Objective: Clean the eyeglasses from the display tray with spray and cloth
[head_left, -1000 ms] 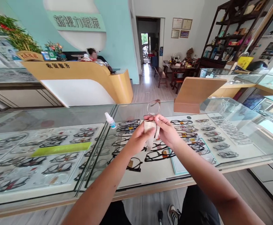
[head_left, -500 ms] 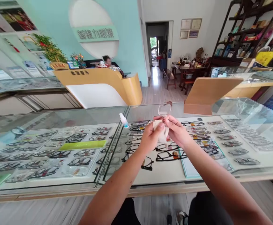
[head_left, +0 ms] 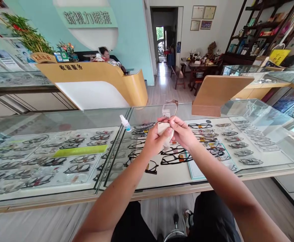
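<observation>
A pair of eyeglasses (head_left: 170,109) with a thin, light brown rim is held above the glass display case (head_left: 147,116), one lens pointing up. My right hand (head_left: 184,134) pinches the frame below that lens. A white cloth (head_left: 163,129) is gripped in my left hand (head_left: 154,139), thumb pressed on its front, and it covers the lower part of the glasses. My two hands touch or nearly touch there. To their left, a small white spray bottle (head_left: 125,123) with a blue label is on the glass top.
Under the glass lie rows of eyeglasses (head_left: 173,158) and a lime green strip (head_left: 80,151). A brown open box (head_left: 221,94) stands on the case at the right. Beyond is a wooden counter (head_left: 134,89) with a person (head_left: 105,55) behind it. My legs are below the case edge.
The view has shifted, so the scene sits further left and higher. My hands keep their hold on the glasses and cloth; the upper lens faces me a little more.
</observation>
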The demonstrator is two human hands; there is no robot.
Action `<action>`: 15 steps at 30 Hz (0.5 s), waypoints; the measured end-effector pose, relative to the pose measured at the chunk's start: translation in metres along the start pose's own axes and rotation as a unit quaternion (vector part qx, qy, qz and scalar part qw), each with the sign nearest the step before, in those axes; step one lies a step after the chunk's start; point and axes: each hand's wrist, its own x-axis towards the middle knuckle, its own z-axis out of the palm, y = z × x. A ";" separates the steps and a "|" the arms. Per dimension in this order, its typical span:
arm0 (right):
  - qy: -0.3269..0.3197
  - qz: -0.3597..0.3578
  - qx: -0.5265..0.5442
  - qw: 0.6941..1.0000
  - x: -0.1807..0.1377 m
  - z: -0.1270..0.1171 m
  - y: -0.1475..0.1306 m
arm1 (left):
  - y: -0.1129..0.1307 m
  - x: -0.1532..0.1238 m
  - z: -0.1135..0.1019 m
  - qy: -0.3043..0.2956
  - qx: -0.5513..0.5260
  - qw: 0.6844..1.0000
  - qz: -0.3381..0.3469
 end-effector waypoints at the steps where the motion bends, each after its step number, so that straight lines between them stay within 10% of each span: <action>1: -0.004 -0.002 -0.002 1.000 -0.001 0.002 0.000 | 0.001 -0.001 0.002 0.008 -0.001 1.000 -0.001; 15: 0.042 0.020 0.006 0.999 -0.003 -0.006 0.001 | 0.000 -0.002 -0.009 -0.096 -0.026 0.995 -0.021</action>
